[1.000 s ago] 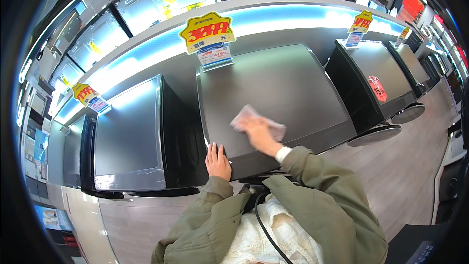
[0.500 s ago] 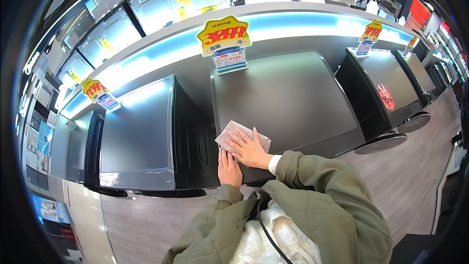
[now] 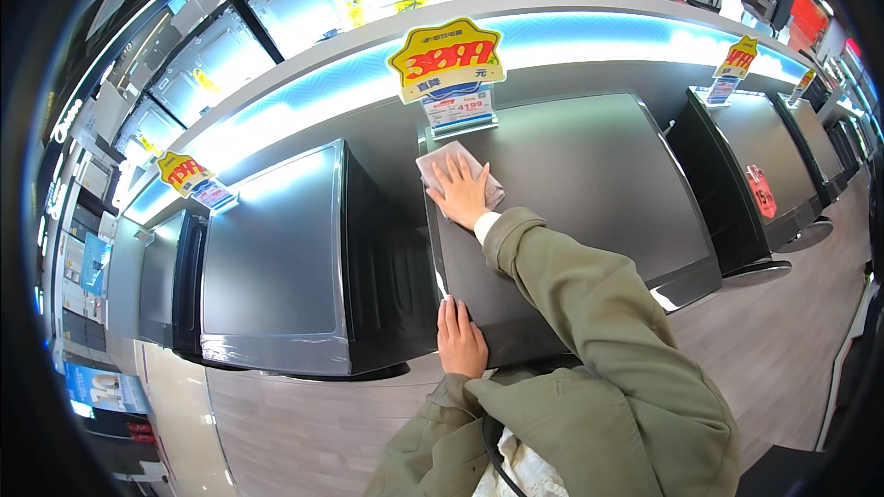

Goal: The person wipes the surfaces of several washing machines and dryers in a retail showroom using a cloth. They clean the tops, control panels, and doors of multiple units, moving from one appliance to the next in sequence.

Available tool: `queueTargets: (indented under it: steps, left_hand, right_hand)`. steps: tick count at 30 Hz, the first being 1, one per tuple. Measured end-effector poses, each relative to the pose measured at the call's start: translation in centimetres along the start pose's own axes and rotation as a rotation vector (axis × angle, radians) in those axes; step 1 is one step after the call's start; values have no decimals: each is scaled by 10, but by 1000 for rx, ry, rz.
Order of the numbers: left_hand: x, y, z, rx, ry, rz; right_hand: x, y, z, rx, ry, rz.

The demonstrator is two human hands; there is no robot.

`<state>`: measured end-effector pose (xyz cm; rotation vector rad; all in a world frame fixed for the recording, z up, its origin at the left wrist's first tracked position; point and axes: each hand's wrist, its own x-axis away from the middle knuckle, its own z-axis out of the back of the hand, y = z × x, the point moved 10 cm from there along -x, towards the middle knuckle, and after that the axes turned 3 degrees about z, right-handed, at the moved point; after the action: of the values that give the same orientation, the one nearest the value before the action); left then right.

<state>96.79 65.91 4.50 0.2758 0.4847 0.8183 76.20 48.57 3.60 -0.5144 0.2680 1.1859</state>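
Note:
My right hand (image 3: 463, 191) lies flat with fingers spread on a folded pinkish-grey cloth (image 3: 433, 166), pressing it to the dark grey top of a washing machine (image 3: 580, 189). The cloth sits near the far left corner of that top, just in front of a yellow price sign (image 3: 447, 60) on a clear stand. At the front left corner, my left hand (image 3: 462, 346) rests with its fingers stretched out over the edge. Nothing shows in it.
To the left stands another dark machine (image 3: 272, 248), with a gap between. More machines (image 3: 760, 147) line up on the right, with a round open door (image 3: 757, 272) jutting out. Behind runs a lit ledge (image 3: 589, 46) with price signs.
My right hand has slid the cloth away from me, from the front left to the far left corner. My left hand stays at the front edge, now apart from the cloth. The view has shifted slightly.

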Motion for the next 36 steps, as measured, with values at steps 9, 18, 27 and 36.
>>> queueTargets:
  steps: [9, 18, 27, 36]
  left_hand:
    - [-1, 3, 3, 7, 18, -13]
    - [4, -1, -2, 15, 32, -49]
    - [6, 0, -8, -61, 92, -109]
    - [9, -2, -6, -61, 105, -105]
  right_hand:
    - [35, -9, 18, 12, 54, 46]
    - [145, 48, 95, 180, -152, 219]
    - [234, 321, 197, 514, -70, -553]
    - [179, 193, 144, 367, -108, -356]
